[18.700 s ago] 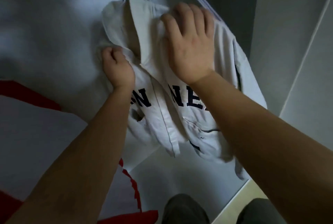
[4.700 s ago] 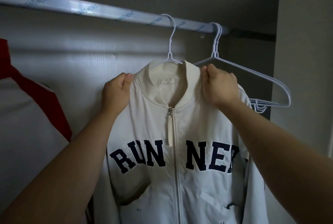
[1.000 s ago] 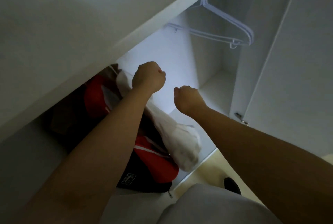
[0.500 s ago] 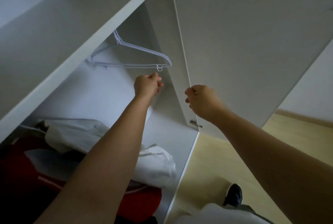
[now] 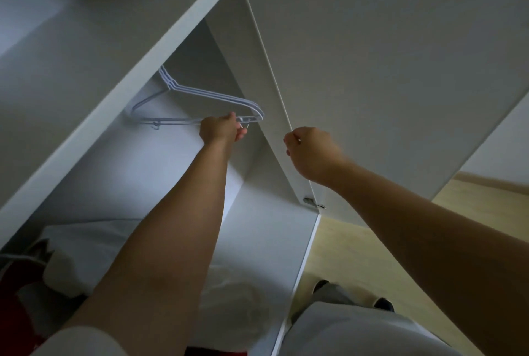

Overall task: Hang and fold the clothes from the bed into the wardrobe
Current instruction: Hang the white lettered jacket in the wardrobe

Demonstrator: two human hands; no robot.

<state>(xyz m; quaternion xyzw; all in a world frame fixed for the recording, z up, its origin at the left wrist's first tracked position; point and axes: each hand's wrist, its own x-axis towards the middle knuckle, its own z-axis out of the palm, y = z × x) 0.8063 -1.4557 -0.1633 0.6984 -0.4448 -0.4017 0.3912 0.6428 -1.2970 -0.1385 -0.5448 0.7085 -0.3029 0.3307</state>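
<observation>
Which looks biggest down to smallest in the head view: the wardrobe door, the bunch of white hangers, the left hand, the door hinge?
1. wardrobe door
2. white hangers
3. left hand, its grip on the hangers' bottom bar
4. door hinge
The door stands nearer the camera, which inflates it.

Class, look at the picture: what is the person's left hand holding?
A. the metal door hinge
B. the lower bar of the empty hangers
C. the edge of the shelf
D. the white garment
B: the left hand is curled round the lower bar of the empty hangers near their right end, well clear of the white garment below.
</observation>
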